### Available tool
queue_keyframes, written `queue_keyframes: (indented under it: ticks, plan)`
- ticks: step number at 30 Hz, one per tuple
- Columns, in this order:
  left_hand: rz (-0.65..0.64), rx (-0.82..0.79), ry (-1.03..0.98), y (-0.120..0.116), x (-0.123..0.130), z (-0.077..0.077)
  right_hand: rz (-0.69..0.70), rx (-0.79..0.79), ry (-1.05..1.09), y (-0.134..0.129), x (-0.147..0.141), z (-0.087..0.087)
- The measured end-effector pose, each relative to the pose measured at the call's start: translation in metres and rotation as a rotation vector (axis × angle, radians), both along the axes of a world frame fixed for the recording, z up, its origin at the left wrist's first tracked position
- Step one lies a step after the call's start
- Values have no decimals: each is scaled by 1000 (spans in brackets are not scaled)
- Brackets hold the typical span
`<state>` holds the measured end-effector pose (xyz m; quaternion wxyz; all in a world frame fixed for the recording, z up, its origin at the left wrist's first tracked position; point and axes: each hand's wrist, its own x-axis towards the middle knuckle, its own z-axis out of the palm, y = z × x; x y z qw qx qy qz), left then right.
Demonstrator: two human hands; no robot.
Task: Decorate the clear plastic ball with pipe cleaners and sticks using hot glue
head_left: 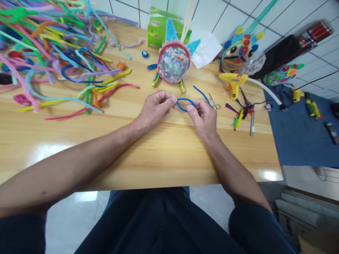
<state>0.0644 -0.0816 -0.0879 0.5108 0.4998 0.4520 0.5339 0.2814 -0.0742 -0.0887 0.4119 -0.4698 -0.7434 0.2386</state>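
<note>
A blue pipe cleaner (185, 100) bent into a small loop is stretched between my two hands, just above the wooden table. My left hand (159, 107) pinches its left end between thumb and fingertips. On the loop's other side, my right hand (202, 116) is closed with thumb and forefinger pressed on it. A second blue pipe cleaner piece (202, 94) lies beyond my right hand, close to small scissors (215, 103). Behind the loop stands a clear round craft figure (174, 63) with a pink-red rim, light blue horns and green-yellow legs.
A heap of coloured pipe cleaners (60, 67) covers the table's (148, 158) back left. A green packet (156, 30) stands at the back. Toward the right are a yellow glue gun (233, 84), a silver pen-like tool (252, 123) and another decorated figure (234, 54).
</note>
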Motion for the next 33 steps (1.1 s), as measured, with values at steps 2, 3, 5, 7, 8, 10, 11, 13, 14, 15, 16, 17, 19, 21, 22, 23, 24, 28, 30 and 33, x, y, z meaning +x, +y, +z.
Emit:
queue_keyframes:
  ticks: [2, 3, 5, 7, 8, 10, 11, 13, 14, 15, 16, 17, 19, 21, 22, 23, 24, 28, 30, 33]
  plan:
    - [25, -2, -26, 1, 1, -1, 15, -75, 29, 0, -2, -3]
    - [29, 0, -35, 1, 1, -1, 24, -109, 50, 0, -3, -5]
    - [25, 11, -45, 0, 1, -1, 48, -168, 90, 1, -5, -8]
    - [18, 24, -40, 0, 1, -2, 77, -217, 115, 1, -6, -10]
    - [14, 27, -32, -1, 1, -2, 90, -235, 124, 1, -6, -11]
    - [8, 28, -14, -1, 1, -2, 112, -258, 136, 2, -5, -12]
    - [7, 27, -11, -1, 1, -2, 119, -259, 138, 2, -5, -14]
    - [12, 25, -21, 0, 1, -3, 119, -223, 139, 4, -3, -17]
    - [18, 21, -32, 1, 1, -3, 109, -182, 132, 5, -3, -19]
    - [27, 14, -44, 2, 1, -3, 90, -130, 115, 6, -2, -21]
    - [37, 3, -57, 2, 1, -3, 65, -73, 89, 7, -1, -22]
    - [47, -9, -68, 3, 1, -3, 38, -17, 55, 7, 0, -23]
    - [60, -30, -85, 3, 1, -2, 2, 77, -13, 8, 3, -23]
    - [62, -36, -87, 2, 1, -1, -1, 145, -56, 7, 5, -20]
    - [62, -35, -82, 2, 1, -1, 3, 171, -71, 7, 6, -18]
    - [63, -33, -76, 1, 2, -1, 5, 191, -86, 6, 7, -15]
    - [65, -31, -71, 0, 2, -1, 8, 203, -103, 6, 7, -13]
    - [77, -17, -66, -2, 2, -1, 33, 212, -145, 3, 5, -8]
    - [86, -15, -60, -2, 2, -1, 40, 205, -166, 2, 3, -8]
    - [96, -26, -42, -2, 2, 0, 18, 209, -189, 1, 3, -10]
